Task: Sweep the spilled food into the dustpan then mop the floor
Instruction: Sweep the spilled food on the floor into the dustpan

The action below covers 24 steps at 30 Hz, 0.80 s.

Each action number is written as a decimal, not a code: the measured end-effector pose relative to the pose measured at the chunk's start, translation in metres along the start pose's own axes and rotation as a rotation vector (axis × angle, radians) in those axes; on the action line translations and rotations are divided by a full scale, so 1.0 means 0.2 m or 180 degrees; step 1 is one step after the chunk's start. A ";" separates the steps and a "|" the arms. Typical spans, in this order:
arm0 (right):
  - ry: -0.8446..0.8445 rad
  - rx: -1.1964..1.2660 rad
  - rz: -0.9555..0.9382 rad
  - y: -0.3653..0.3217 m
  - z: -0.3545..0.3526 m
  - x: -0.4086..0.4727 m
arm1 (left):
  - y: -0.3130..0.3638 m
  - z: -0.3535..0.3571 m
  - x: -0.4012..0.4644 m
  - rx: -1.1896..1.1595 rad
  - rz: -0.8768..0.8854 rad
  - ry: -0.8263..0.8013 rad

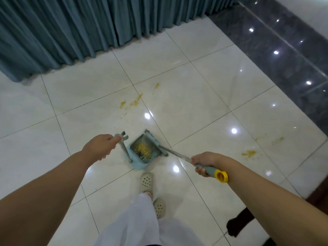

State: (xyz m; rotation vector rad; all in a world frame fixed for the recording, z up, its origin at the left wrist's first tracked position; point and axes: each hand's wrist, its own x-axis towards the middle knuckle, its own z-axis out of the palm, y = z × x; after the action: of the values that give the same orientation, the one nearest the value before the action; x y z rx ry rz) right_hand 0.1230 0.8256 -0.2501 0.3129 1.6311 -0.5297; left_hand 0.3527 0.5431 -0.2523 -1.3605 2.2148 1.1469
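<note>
A light blue dustpan (137, 164) stands on the white tile floor just ahead of my feet, with yellow food bits (142, 148) piled inside it. My left hand (99, 146) grips the top of the dustpan's upright handle (122, 144). My right hand (204, 163) grips the grey handle of the broom (177, 154), near its yellow end cap. The broom head (156, 142) lies against the pan's right side. Yellow smears of spilled food (134, 102) remain on the tiles ahead, and more spilled food (249, 153) lies to the right.
Teal curtains (71, 32) hang to the floor along the far left. A dark polished stone strip (284, 50) borders the white tiles on the right. A dark furniture leg (237, 222) stands at the lower right. My feet in pale clogs (147, 181) are just behind the pan.
</note>
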 end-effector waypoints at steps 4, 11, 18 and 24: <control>0.0216 -0.0090 -0.0134 -0.03 -0.06 0.02 | -0.09 0.00 -0.10 0.0135 -0.0096 0.0354; 0.0368 -0.0459 -0.0030 -0.02 0.04 0.20 | -0.26 0.00 -0.16 0.0610 -0.0140 0.0445; -0.0154 -0.0709 0.0189 0.08 0.22 0.15 | -0.35 0.02 -0.15 0.0743 -0.0069 0.0515; -0.0310 -0.0469 0.0055 0.09 0.18 0.01 | -0.38 0.03 -0.15 0.0759 -0.0058 0.0576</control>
State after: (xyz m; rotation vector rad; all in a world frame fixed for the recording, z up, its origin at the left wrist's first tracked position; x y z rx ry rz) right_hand 0.1623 0.8225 -0.2570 0.1890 1.5619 -0.4031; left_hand 0.4320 0.5477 -0.2732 -1.4268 2.3676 0.7492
